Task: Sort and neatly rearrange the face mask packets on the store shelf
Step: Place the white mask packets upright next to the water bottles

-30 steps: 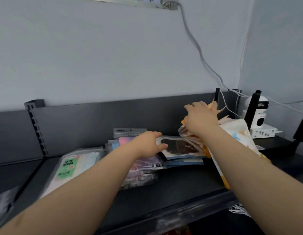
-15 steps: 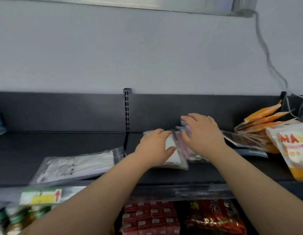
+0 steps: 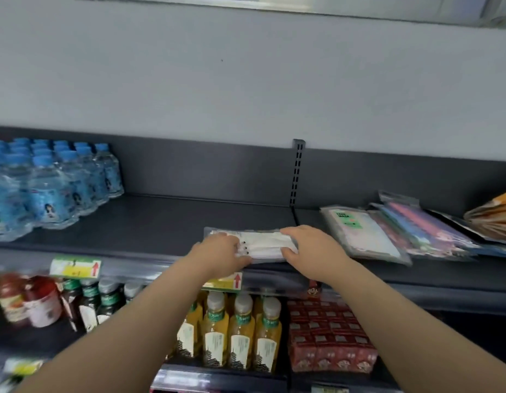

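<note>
Shifting off the coloured packets [image 3: 416,234], left hand [image 3: 217,255] and right hand [image 3: 311,251] now clasp the white packet [image 3: 263,245], fingers seemingly curled round its ends; a separate pile likely begins.

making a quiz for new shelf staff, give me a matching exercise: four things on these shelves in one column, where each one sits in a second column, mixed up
1 water bottles
2 white packet
3 green-label packet
4 juice bottles

A lower shelf
B gripped by left hand and right hand
C upper shelf, far left
D upper shelf, right of the hands

Pairs: 1-C, 2-B, 3-D, 4-A
</note>
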